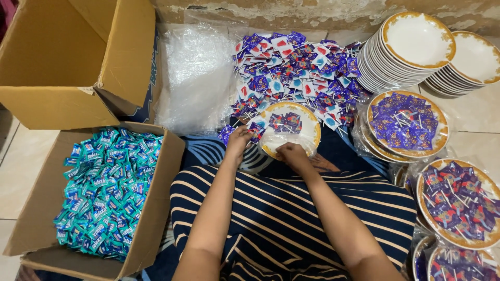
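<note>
Now my left hand [238, 139] pinches a purple candy [256, 130] at nine o'clock of the plate [310, 136]. My right hand [291, 154] grips the plate's near rim. If it tips, the candies on it could slide off.

1. Pale floor tiles [471, 117] are showing at the right and left edges.
2. A rough, stained wall base [312, 10] is running along the top.
3. Even, soft light is falling over everything, casting only faint shadows.
</note>
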